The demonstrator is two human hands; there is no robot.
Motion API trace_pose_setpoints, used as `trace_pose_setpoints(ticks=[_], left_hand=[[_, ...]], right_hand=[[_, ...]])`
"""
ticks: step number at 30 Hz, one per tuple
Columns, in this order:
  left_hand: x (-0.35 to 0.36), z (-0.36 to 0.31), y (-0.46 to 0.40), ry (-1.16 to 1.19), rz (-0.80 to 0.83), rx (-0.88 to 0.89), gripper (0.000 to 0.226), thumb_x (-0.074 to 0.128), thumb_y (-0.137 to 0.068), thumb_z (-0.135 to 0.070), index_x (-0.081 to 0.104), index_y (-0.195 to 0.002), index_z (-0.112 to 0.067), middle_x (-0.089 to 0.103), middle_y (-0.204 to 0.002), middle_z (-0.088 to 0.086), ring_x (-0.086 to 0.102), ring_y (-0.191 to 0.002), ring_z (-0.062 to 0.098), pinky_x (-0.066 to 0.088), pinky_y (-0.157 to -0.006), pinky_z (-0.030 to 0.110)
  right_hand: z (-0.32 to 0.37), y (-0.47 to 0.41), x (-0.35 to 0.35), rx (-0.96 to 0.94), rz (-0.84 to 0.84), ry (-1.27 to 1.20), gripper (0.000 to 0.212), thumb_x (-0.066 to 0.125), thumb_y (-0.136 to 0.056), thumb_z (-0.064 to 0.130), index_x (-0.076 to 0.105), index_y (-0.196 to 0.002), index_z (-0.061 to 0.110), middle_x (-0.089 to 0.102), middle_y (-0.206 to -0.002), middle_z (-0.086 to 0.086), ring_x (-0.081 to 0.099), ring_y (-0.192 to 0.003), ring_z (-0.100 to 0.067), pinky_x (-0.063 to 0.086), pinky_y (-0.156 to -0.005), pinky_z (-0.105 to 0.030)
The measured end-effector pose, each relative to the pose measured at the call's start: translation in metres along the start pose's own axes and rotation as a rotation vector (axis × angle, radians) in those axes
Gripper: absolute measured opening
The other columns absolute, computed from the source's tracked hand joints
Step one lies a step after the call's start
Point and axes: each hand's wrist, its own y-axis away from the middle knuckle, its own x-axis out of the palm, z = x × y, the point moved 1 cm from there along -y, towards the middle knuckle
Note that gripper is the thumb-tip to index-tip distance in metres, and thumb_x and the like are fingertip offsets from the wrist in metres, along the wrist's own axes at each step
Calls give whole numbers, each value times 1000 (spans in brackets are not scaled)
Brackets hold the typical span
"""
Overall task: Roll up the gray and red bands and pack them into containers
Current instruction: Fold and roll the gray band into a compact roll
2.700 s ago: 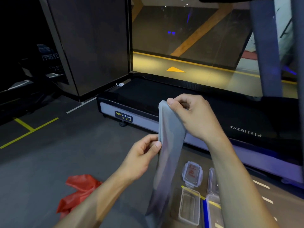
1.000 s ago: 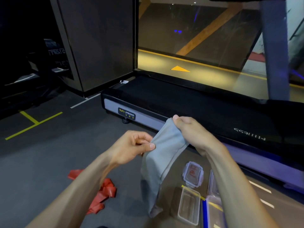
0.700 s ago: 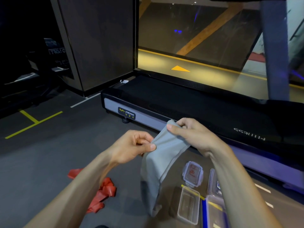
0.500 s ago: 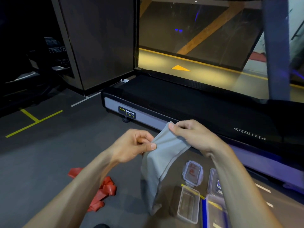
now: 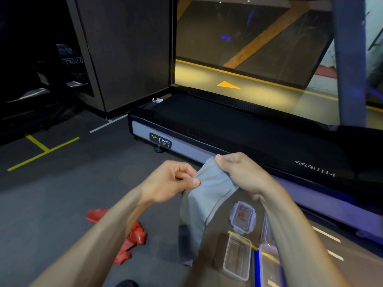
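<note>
Holding the gray band (image 5: pixel 209 195) up in front of me, I am pinching its left edge between the thumb and curled fingers of my left hand (image 5: pixel 172 181), while my right hand (image 5: pixel 238 172) is gripping the top corner with its fingers folded over the fabric; neither of my hands is holding anything else. The band is hanging slack from these two grips, its lower end trailing down toward the floor (image 5: pixel 62 204), and I cannot tell whether that end is touching. No roll is showing yet, so I am judging the rolling as barely begun. The main risk is looseness: with so much band dangling free, the first turns are likely to form crooked or slack, and a fat or cone-shaped roll may not be fitting into the open clear container (image 5: pixel 236 257) lying below my right forearm. A second risk is slippage, since each grip is covering only a small patch of smooth material. The swinging tail could also be knocking the container or the lid (image 5: pixel 242 217) resting just beyond it out of place. The red band (image 5: pixel 132 239) is lying crumpled on the floor under my left forearm, well apart from the containers, near enough to be stepped on or dragged.
</note>
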Motion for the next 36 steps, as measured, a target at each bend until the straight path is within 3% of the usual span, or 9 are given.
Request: trace_pose_setpoints(ticks=[4,7,10,14,21,25,30,33,36], left_hand=[[2,0,1,0,5,3,11,72,-92,-5,68,-83,-9,70,-68,-4,55,-59,2,43,-59,16],[2,-1,1,19,5,12,9,71,-92,-5,69,-84,-8,70,-68,-3,55,-58,2,43,-59,16],[2,-2,1,32,15,18,6,72,-92,-6,70,-87,-7,72,-73,3,57,-62,6,44,-60,18],[3,-1,1,20,3,19,8,73,-92,-7,70,-85,-10,70,-70,0,53,-62,7,42,-60,19],[4,-2,0,25,-21,21,9,74,-92,-9,71,-84,-13,72,-77,8,55,-67,11,44,-62,21],[4,0,-2,16,-41,38,8,76,-92,-12,72,-85,-15,72,-79,11,57,-71,16,45,-65,24],[9,2,-6,8,-97,64,12,76,-90,-9,68,-85,-16,71,-70,-2,55,-62,6,43,-63,20],[10,1,-6,17,-115,78,11,76,-90,-8,68,-86,-15,70,-67,-5,52,-59,3,42,-60,17],[11,1,-6,28,-133,78,8,76,-90,-9,68,-89,-11,70,-68,-4,53,-59,5,42,-63,21]], right_hand=[[-3,-4,6,8,-4,-53,70,43,-95,61,60,-94,-7,68,-80,-11,62,-74,-25,47,-76,-42],[0,-1,8,-36,12,-41,66,56,-89,72,60,-88,7,63,-82,-5,59,-76,-21,47,-76,-41],[1,1,8,-65,-14,-45,43,72,-90,51,63,-105,12,71,-88,-2,67,-79,-15,53,-76,-37],[1,3,5,-114,1,15,32,66,-96,47,66,-90,16,65,-75,5,61,-70,-10,48,-71,-34],[-1,3,5,-146,-17,160,107,46,-66,99,61,-97,-2,54,-78,-2,50,-73,-17,41,-72,-39],[-4,1,7,-135,-13,192,116,35,-64,104,53,-93,-8,47,-76,-1,43,-69,-17,37,-68,-39],[4,5,8,-127,-8,189,61,59,-85,76,55,-85,15,55,-73,12,51,-66,-5,43,-67,-36],[-1,4,7,-125,-26,150,59,77,-69,66,59,-104,21,71,-98,1,67,-88,-13,54,-82,-42],[3,4,5,-148,-43,250,40,73,-83,58,63,-101,24,72,-99,1,68,-91,-18,54,-84,-44]])
